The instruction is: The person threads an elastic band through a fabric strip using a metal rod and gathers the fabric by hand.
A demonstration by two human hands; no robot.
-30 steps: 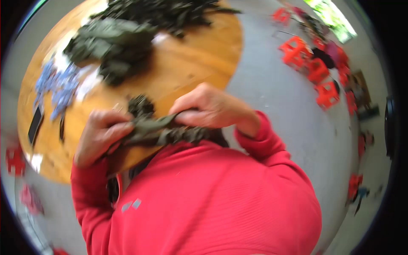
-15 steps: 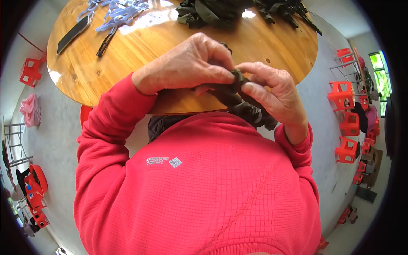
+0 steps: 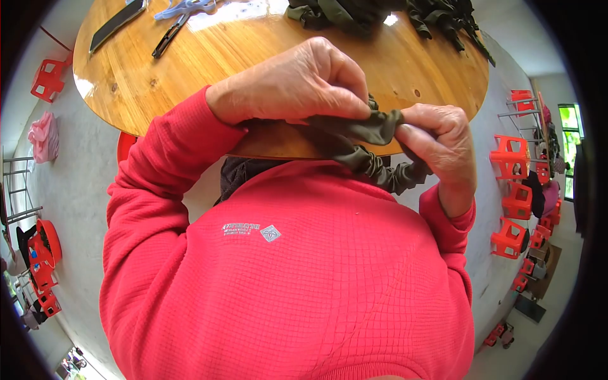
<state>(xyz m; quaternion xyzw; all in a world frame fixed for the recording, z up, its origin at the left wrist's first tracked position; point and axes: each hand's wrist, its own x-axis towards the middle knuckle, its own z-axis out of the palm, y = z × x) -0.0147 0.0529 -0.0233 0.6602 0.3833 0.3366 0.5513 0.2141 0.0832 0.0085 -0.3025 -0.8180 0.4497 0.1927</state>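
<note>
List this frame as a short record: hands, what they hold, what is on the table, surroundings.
left hand: pinches the green strip between thumb and fingers
right hand: pinches the same strip, close to the left hand
strip: dark green cloth, gathered along its lower part, in front of the near table edge
table: wooden, rounded edge
on table, left: dark flat slab, slim black tool (kind unclear), pale blue straps
on table, far side: dark green cloth pile
floor, right: red stools

Red waffle-knit sweater (image 3: 297, 285), silver logo (image 3: 270, 234)
</note>
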